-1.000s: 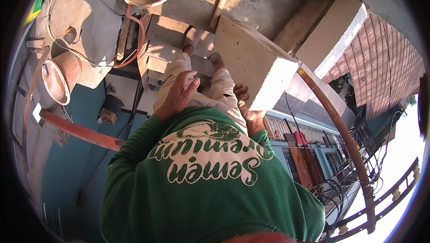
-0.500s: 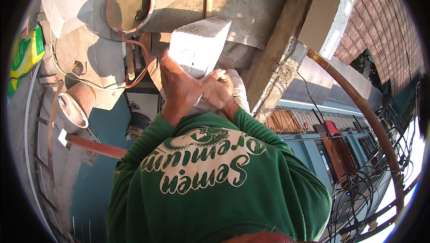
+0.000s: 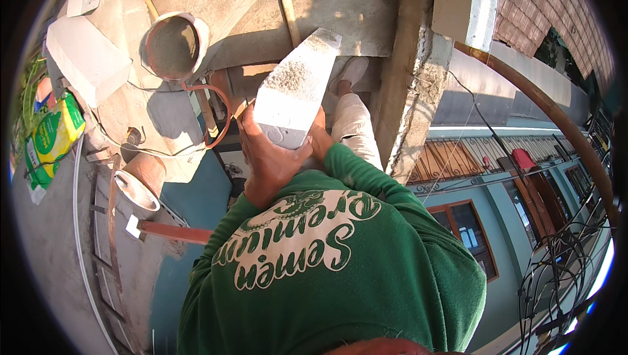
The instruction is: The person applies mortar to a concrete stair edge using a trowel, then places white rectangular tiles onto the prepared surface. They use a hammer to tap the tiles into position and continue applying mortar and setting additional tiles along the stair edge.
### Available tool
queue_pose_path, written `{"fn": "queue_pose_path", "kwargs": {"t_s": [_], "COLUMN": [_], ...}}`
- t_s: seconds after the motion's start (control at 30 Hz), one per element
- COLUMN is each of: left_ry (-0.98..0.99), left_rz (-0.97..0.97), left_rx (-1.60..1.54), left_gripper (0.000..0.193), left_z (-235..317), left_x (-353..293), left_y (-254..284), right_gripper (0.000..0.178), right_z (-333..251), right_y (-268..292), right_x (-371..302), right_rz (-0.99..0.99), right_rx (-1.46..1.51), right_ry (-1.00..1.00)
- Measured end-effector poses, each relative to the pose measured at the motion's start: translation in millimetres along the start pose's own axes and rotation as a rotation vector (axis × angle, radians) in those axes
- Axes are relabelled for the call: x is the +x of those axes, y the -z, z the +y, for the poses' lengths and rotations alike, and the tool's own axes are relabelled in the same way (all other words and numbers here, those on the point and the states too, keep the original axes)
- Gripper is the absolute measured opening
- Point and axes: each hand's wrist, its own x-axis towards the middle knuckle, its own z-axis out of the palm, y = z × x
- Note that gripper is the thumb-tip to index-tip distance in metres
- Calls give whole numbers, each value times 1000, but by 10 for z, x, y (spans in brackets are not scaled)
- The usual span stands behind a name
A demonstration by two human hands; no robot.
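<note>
In front of my chest I hold a white lightweight concrete block (image 3: pixel 297 83) in both hands. It is tilted, with a rough grey, gritty patch on its upper face. My left hand (image 3: pixel 269 159) grips the near left end, its fingers wrapped round the side and the thumb at the near edge. On the right side of the block is my right hand (image 3: pixel 318 136), partly hidden behind it. Just beyond the block's far end a hammer (image 3: pixel 289 18) lies on the concrete surface.
A bucket of grey mortar (image 3: pixel 173 47) stands at far left, near more white blocks (image 3: pixel 88 57). An orange hose (image 3: pixel 227 113) curls by the gap below. Left are a tipped container (image 3: pixel 139 185) and a yellow-green bag (image 3: pixel 55 136). A concrete pillar (image 3: pixel 412 80) rises at right.
The block has turned in my hands, so its gritty face shows more. My right hand has moved from the near end to the block's right side, and my view has shifted.
</note>
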Motion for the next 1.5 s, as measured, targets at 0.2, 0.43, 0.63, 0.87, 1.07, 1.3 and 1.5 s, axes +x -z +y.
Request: {"fn": "queue_pose_path", "kwargs": {"t_s": [0.2, 0.43, 0.63, 0.87, 1.07, 1.3, 1.5], "left_ry": [-46, -211, -196, -224, -101, -44, -52], "left_rz": [-32, -45, -108, -225, -155, -62, -34], "left_rx": [-131, -31, 121, 155, 397, 343, 260], "left_gripper": [118, 124, 125, 127, 118, 114, 115], "left_z": [222, 208, 136, 161, 587, 1232, 1185], "left_x": [156, 363, 412, 563, 830, 1070, 1056], "left_y": [24, -171, -189, -181, -313, -537, -593], "right_gripper": [63, 73, 74, 58, 29, 41, 35], "right_z": [-264, -723, -1146, -1936, -2336, -2946, -3809], "right_y": [42, -123, 268, 1769, 2376, 1624, -219], "right_x": [147, 389, 306, 214, -21, -355, -1017], "right_rz": [-109, -242, -162, 410, 294, 337, 71], "right_rx": [130, 105, -805, -1561, -1270, -1713, -1429], "right_ry": [-3, 21, 59, 686, 453, 943, 1344]}}
